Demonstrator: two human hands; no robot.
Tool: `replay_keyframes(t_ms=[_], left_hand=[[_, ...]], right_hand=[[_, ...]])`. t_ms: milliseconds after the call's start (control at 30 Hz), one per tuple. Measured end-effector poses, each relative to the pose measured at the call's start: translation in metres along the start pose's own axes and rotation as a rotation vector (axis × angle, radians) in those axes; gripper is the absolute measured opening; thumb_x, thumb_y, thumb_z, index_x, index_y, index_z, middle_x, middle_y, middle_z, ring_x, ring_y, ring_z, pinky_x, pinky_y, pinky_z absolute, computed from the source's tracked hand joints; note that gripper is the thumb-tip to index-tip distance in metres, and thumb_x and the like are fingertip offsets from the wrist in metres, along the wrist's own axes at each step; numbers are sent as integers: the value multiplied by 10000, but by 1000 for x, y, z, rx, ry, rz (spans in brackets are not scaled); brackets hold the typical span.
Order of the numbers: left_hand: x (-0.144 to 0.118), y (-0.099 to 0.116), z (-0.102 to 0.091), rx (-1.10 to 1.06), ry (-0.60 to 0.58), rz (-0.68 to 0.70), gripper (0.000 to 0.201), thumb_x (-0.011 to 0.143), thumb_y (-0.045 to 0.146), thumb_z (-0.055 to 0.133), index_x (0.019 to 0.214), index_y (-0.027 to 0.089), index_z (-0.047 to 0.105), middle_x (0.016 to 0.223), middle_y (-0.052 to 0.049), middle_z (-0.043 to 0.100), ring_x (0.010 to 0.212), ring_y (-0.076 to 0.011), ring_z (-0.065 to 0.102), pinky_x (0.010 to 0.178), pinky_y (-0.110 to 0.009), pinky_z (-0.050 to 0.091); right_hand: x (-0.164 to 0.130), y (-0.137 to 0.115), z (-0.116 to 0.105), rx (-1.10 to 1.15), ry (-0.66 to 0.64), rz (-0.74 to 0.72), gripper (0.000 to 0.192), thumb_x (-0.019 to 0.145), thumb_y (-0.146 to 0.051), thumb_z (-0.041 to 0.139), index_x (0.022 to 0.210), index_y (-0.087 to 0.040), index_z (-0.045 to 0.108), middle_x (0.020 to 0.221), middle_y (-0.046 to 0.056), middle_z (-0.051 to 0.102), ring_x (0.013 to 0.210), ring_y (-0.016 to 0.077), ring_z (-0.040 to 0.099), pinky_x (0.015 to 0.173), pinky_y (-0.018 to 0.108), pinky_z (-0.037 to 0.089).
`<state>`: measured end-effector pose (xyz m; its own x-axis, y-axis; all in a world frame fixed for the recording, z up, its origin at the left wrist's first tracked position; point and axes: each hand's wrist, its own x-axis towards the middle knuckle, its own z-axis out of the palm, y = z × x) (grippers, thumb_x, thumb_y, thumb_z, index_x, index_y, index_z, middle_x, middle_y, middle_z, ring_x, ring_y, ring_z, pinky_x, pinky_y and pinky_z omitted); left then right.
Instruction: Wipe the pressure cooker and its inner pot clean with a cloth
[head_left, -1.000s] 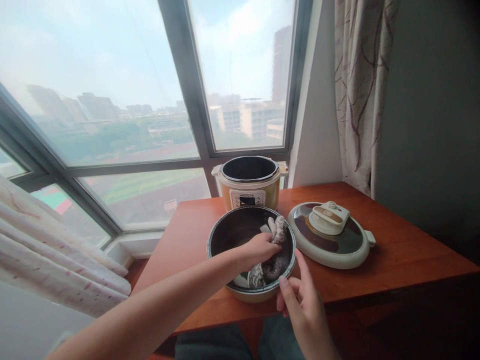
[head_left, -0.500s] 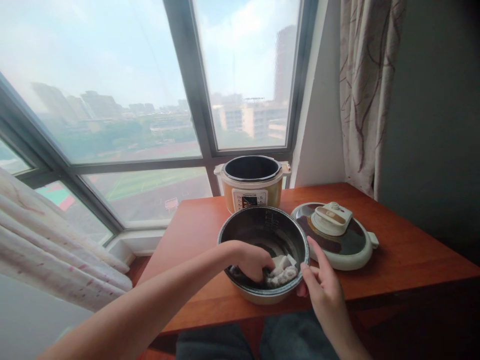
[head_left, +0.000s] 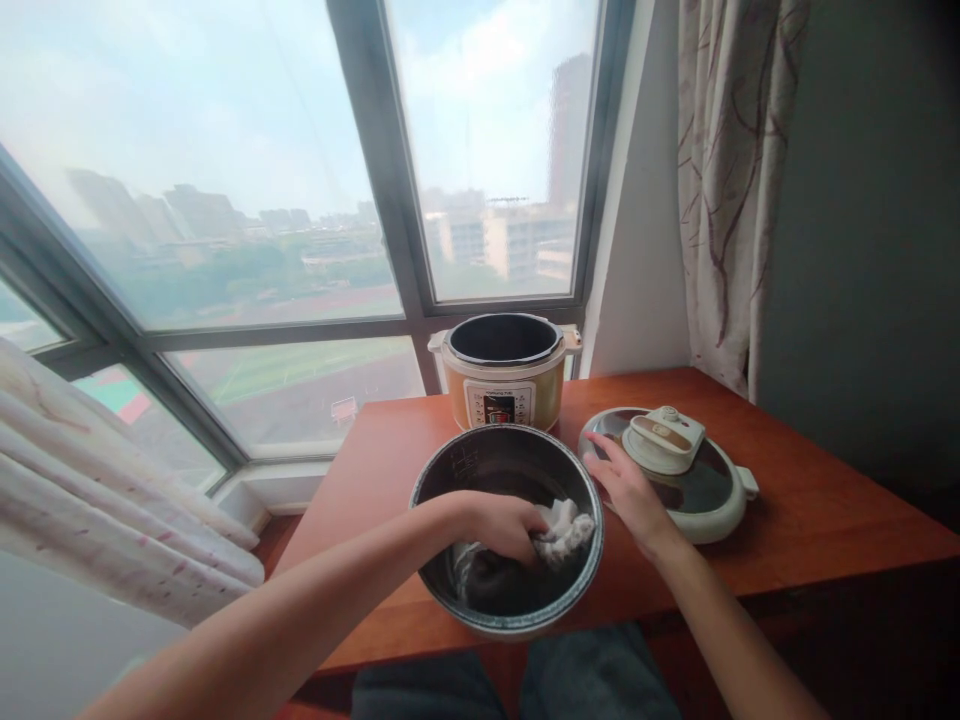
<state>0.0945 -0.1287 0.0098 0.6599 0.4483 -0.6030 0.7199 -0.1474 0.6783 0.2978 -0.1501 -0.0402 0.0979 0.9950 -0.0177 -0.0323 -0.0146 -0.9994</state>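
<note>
A dark inner pot (head_left: 450, 470) with a speckled rim stands near the table's front edge. Inside it, my left hand (head_left: 504, 527) is closed on a crumpled whitish cloth (head_left: 564, 532), pressed against the pot's right inner wall. My right hand (head_left: 630, 490) is at the pot's right outer side, fingers stretched out and apart. Its fingertips are close to the rim; whether they touch it I cannot tell. Behind the pot is the cooker body (head_left: 502, 385), cream and gold with a control panel. The round lid (head_left: 720, 480) with a cream handle lies to the right.
The wooden table (head_left: 810, 490) carries all these things, and its front edge is close to my legs (head_left: 592, 675). Large windows (head_left: 262, 180) rise behind it. Patterned curtains hang at the left (head_left: 112, 500) and right (head_left: 720, 200).
The pot has turned, its inner markings shifting left, and it has moved slightly left and nearer. My right hand has let go of the rim and opened. My left hand's cloth has moved slightly right.
</note>
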Motion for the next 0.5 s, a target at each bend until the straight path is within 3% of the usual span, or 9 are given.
replay_keyframes(t_ms=[133,233,333,500], left_hand=[[11,4,11,-367,261,-17,142,709,217,638,840,170,664,757,16,647,673,-146,594,629,-245,460],[20,8,15,-548,421,-12,180,820,241,530,948,147,616,855,-34,651,701,-138,620,629,-234,476],[27,14,16,-663,543,-11,205,848,205,475,1015,138,572,904,-52,640,701,-119,616,606,-209,472],[29,23,27,-697,582,27,300,766,155,569,1064,137,592,949,-65,670,790,-160,646,647,-229,504]], right_hand=[[-19,11,-4,-3,53,-33,700,851,-583,641,1387,-146,534,892,69,729,910,257,681,857,368,514],[-47,24,-2,-19,82,-29,756,850,-616,625,1419,-131,511,760,47,697,763,244,665,689,332,521],[-79,31,9,-17,69,-22,807,878,-619,584,1500,-131,421,597,-17,597,552,195,569,524,290,449],[-105,25,34,-31,152,-84,786,929,-544,523,1569,-155,287,543,-57,534,481,159,490,480,257,397]])
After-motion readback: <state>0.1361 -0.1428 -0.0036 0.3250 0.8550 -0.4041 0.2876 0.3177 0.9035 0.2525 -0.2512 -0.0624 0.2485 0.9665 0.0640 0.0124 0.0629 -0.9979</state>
